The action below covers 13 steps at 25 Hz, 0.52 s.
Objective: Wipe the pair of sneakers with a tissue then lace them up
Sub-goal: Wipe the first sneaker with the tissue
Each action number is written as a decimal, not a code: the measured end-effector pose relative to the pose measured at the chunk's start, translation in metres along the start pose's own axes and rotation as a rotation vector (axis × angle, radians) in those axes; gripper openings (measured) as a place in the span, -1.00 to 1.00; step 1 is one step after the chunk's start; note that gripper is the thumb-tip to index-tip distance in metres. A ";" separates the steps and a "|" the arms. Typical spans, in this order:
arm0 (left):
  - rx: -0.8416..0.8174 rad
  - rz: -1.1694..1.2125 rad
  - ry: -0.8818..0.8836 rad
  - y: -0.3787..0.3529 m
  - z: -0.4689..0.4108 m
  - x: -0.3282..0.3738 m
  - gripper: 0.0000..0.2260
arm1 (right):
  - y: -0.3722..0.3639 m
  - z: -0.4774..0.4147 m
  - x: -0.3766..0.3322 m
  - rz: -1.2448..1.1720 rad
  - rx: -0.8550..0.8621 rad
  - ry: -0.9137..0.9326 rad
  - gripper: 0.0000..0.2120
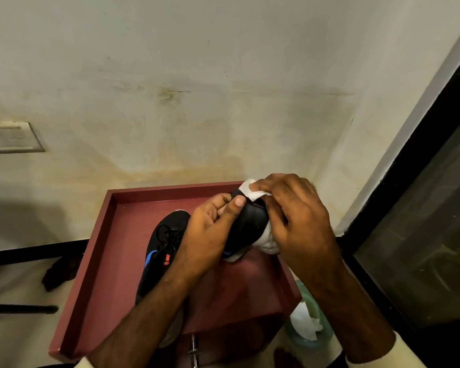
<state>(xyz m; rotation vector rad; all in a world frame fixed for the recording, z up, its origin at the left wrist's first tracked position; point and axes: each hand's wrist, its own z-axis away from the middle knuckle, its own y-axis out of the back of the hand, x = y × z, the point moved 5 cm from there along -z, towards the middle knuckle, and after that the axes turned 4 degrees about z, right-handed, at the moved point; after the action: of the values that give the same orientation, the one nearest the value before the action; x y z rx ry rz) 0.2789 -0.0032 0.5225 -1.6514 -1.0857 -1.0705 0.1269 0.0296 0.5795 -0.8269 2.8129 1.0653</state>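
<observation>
The held sneaker [247,224] sits just right of frame centre, raised above the tray [104,248], with one end pointing toward the top of the frame. Its upper is black and its sole is white.

- **Handling (judgement):** The sneaker is probably light enough for one hand. The upper is likely soft and yields under pressure, while the sole is stiffer. The sole edge and heel are the firmest places to take hold. The fabric is not likely to be slippery.
- **Tissue [250,189]:** White and folded, it is pressed onto the upper end of the sneaker. It is thin and probably tears under hard rubbing, so moderate pressure suits it.
- **Left hand [207,235]:** It grasps the sneaker from the left, with the thumb laid across the black upper and the fingers curled round it.
- **Right hand [298,216]:** It pinches the tissue against the sneaker, fingers curled over the right side.

The second sneaker [161,248] lies on the tray left of centre, partly under the left forearm. It is black with a blue mark and an orange label, and dark laces show on its upper.

The tray is red-brown with a raised rim. At lower right, beside the tray, a pale green bin [310,301] holds crumpled tissues [303,324]. A stained wall [197,88] fills the top of the frame, and a dark window frame [409,160] runs down the right edge.
</observation>
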 end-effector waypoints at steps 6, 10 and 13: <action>-0.157 0.071 0.049 -0.002 0.005 0.003 -0.72 | 0.000 -0.005 0.007 0.057 0.001 0.015 -0.69; -0.007 0.138 0.024 -0.001 -0.002 0.008 -0.78 | -0.008 0.010 -0.009 0.148 0.013 0.098 -0.70; 0.053 0.234 0.060 0.000 -0.003 0.009 -0.78 | -0.010 0.020 -0.014 0.152 0.061 0.104 -0.76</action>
<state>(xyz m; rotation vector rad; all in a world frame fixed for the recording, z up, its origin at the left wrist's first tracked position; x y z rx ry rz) 0.2809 -0.0044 0.5313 -1.6480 -0.8506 -0.9249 0.1404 0.0422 0.5603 -0.6930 3.0209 0.9737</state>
